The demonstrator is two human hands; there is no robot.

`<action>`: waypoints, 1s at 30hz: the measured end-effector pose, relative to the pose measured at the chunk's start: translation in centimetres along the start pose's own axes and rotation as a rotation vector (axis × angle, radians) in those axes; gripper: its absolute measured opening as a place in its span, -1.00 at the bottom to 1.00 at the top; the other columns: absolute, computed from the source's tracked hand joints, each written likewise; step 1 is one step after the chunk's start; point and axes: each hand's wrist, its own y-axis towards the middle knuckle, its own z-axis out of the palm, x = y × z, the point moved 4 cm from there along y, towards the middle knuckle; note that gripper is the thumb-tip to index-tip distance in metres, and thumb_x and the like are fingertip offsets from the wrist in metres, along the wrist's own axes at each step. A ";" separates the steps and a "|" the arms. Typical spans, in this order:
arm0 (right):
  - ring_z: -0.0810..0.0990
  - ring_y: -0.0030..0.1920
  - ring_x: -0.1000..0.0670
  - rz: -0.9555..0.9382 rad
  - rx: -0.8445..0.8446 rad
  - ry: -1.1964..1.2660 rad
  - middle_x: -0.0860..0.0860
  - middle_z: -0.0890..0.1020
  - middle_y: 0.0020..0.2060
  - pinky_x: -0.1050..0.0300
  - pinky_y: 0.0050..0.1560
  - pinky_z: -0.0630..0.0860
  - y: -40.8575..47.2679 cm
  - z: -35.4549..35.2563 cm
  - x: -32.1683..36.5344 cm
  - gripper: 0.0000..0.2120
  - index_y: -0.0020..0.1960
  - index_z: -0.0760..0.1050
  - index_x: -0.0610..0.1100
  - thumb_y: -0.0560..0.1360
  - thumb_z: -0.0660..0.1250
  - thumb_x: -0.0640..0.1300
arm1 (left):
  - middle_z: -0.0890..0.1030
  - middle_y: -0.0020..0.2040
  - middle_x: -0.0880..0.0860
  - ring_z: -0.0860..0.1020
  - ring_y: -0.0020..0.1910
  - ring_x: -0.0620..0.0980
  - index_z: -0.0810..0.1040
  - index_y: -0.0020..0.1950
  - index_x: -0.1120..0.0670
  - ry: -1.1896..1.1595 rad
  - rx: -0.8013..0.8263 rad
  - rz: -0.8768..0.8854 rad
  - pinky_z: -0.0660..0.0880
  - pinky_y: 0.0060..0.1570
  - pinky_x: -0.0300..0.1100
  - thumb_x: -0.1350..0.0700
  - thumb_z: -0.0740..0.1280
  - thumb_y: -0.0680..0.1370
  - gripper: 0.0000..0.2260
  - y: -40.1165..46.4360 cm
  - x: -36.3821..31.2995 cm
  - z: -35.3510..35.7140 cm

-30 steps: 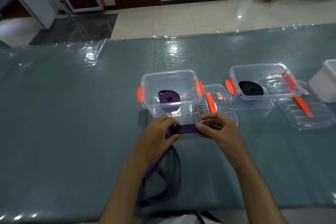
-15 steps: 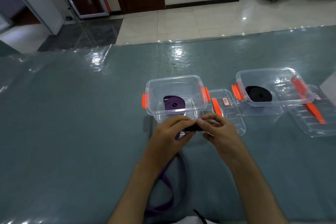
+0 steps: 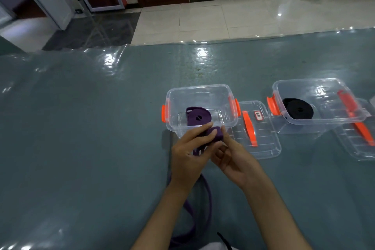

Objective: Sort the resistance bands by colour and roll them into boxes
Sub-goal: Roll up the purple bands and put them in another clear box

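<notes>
Left hand (image 3: 189,149) and right hand (image 3: 233,158) meet just in front of the near clear box (image 3: 199,89); both curl their fingers round the start of a roll in the loose purple band (image 3: 217,134) — left thumb and fingers pinch the small coil from the left, right thumb presses it from the right, other right fingers cupped beneath; neither hand is open; the coil is only a few turns thick, so rolling looks barely begun.

The rest of that band hangs from between the hands, runs back toward the person across the surface (image 3: 81,148) in a long double loop, and goes out of view at the bottom edge; most of its length looks unrolled.

Further out: the near clear box, orange clips, already holds one rolled purple band (image 3: 197,117) lying flat on its floor; its lid (image 3: 257,148) lies just beside it to the right, orange handle up, small label on it — text too small to read; well to the right a second clear box (image 3: 316,81) holds one rolled black band (image 3: 298,108), its own lid (image 3: 357,148) partly under and beside it.

Judged progress: one purple and one black sorted and boxed; a second purple in hand, to be wound and dropped in beside the first; both lids off; no other loose bands visible in view.
</notes>
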 end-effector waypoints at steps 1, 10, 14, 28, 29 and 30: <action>0.72 -0.17 -0.01 -0.003 -0.009 -0.018 -0.14 0.71 -0.08 0.18 -0.18 0.68 -0.1 -0.1 0.0 -0.47 0.25 0.66 -0.25 0.44 0.50 0.10 | 0.70 0.24 0.06 0.66 0.25 -0.05 0.73 0.21 0.17 -0.009 0.033 -0.014 0.60 0.29 -0.08 0.24 0.59 0.48 -0.70 -0.2 0.2 0.2; 0.69 0.06 -0.05 -0.147 -0.032 -0.304 -0.12 0.73 0.04 0.17 -0.09 0.60 -1.1 0.4 1.4 -0.57 0.17 0.73 -0.08 0.47 0.46 0.20 | 0.60 0.15 0.00 0.59 0.18 -0.12 0.65 0.35 0.05 -0.002 0.091 -0.127 0.54 0.24 -0.27 0.15 0.46 0.57 -0.67 0.3 -0.1 -0.1; 0.72 0.17 -0.06 -0.457 0.058 -0.508 -0.05 0.75 0.14 0.15 0.05 0.66 -3.0 1.2 4.0 -0.66 0.24 0.70 0.02 0.50 0.45 0.08 | 0.62 0.12 -0.05 0.62 0.15 -0.08 0.66 0.36 0.04 -0.036 0.126 -0.135 0.56 0.21 -0.26 0.14 0.47 0.57 -0.65 0.8 -1.2 -0.6; 0.72 0.15 -0.28 -0.757 0.177 -0.382 -0.21 0.70 0.13 -0.15 0.01 0.72 -5.7 1.8 4.4 -0.75 0.07 0.63 -0.19 0.45 0.56 -0.12 | 0.75 0.13 0.06 0.73 0.16 0.07 0.68 0.22 0.08 -0.409 -0.011 -0.285 0.63 0.16 -0.21 0.21 0.56 0.52 -0.72 0.9 -4.0 -1.9; 0.73 0.13 -0.27 -0.769 0.160 -0.405 -0.21 0.71 0.12 -0.11 -0.02 0.72 -5.8 1.9 4.4 -0.72 0.03 0.62 -0.18 0.42 0.60 -0.09 | 0.74 0.09 0.08 0.73 0.13 0.08 0.66 0.18 0.11 -0.407 -0.040 -0.279 0.64 0.12 -0.21 0.22 0.57 0.53 -0.75 0.8 -4.2 -1.9; 0.74 0.10 -0.25 -0.796 0.121 -0.451 -0.20 0.72 0.07 -0.07 -0.04 0.72 -5.8 1.9 4.6 -0.68 -0.01 0.61 -0.19 0.40 0.63 -0.05 | 0.74 0.06 0.10 0.74 0.10 0.08 0.65 0.14 0.15 -0.403 -0.066 -0.276 0.64 0.10 -0.22 0.21 0.56 0.53 -0.78 0.6 -4.3 -1.8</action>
